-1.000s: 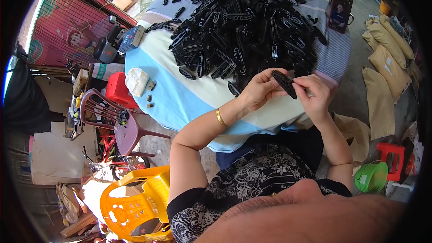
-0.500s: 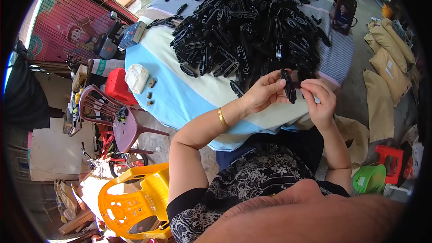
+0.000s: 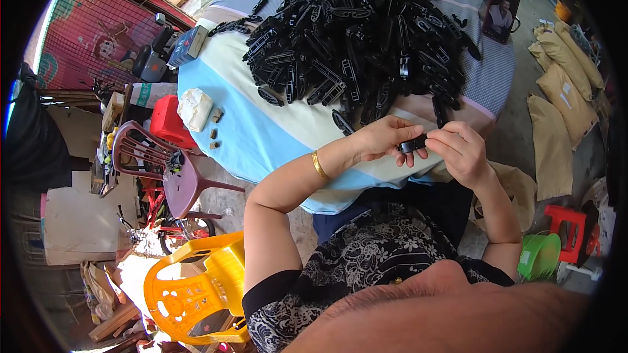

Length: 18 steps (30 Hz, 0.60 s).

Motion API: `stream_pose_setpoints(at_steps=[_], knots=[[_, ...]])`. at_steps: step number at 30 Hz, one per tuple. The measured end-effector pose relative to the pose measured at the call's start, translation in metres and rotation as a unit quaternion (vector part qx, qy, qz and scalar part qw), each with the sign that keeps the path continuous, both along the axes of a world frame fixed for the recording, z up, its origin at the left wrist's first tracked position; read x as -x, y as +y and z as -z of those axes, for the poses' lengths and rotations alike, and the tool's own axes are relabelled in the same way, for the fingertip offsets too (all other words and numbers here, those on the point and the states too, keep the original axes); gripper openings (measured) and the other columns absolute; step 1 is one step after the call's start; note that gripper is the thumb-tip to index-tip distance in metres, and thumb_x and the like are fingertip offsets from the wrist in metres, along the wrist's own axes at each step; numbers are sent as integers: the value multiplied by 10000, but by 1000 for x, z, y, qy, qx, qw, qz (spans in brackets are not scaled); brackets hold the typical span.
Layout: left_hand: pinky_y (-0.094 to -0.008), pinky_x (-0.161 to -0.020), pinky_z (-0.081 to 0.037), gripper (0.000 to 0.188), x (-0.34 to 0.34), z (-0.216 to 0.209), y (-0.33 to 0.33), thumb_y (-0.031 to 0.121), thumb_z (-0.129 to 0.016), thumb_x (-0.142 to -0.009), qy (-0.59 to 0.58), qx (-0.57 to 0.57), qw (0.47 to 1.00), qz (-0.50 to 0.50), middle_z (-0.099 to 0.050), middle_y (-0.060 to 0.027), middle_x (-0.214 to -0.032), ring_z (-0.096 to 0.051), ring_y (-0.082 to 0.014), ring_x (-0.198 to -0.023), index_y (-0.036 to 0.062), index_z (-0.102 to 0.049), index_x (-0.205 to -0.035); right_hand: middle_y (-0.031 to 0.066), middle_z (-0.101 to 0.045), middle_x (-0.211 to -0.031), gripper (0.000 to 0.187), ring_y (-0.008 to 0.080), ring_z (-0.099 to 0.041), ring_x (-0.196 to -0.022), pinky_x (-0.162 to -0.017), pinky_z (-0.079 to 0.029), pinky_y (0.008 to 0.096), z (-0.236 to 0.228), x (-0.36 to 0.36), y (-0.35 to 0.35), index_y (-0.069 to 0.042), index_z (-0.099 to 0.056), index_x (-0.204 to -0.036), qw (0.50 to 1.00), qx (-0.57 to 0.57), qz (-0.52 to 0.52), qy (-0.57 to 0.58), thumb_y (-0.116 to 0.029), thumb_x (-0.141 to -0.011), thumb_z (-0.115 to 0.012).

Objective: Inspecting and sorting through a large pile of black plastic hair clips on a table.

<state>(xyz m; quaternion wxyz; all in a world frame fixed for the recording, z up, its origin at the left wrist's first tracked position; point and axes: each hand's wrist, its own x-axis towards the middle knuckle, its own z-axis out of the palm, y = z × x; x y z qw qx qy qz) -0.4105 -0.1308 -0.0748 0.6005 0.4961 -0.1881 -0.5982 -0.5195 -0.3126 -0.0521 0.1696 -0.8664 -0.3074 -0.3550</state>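
A small, elongated black plastic piece (image 3: 411, 145) is held in front of me, just off the near edge of the black pile. My left hand (image 3: 384, 138), with a gold bangle on its wrist, grips it between thumb and fingers. The closed fingertips of my right hand (image 3: 463, 151) pinch at its right end; whether they hold a second small part is hidden. Beyond both hands spreads a big heap of similar black plastic pieces (image 3: 366, 39), many long and oval with slots. One oval piece (image 3: 341, 122) lies close to my left wrist.
A striped cloth (image 3: 255, 137) covers the table. At its right edge stands a phone (image 3: 501, 14); a white bag (image 3: 195, 110) and small brown blocks (image 3: 214, 134) lie left. Chairs in purple (image 3: 186, 186) and yellow (image 3: 196, 294) stand left, paper sacks (image 3: 553, 147) and a red stool (image 3: 568, 229) right.
The black piece has turned from upright to nearly level and come slightly lower. My right fingers have moved in against its end, and my left hand has dropped a little.
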Motion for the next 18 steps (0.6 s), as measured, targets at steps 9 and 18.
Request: stream_pose_setpoints(at_steps=[9,18], knots=[[-362,-690,-491,337,24,-22,2,81,-660,-739,-511,63,855,-60,-623,-198,-845,-626,-319,-763,-24,-583,-1050,117,-648,-887,278,292,-611,-822,-716,-493,371,-3,10,5,-1,-622,-906,965,-147,71,205,-127,-680,-724],[-362,-684,-483,349,21,-15,3,178,-699,-764,-567,59,819,59,-626,-139,-892,-580,-291,-754,19,-610,-1062,109,-636,-752,284,279,-619,-686,-601,-479,363,6,29,0,-12,-626,-862,953,-124,79,265,-167,-664,-757]])
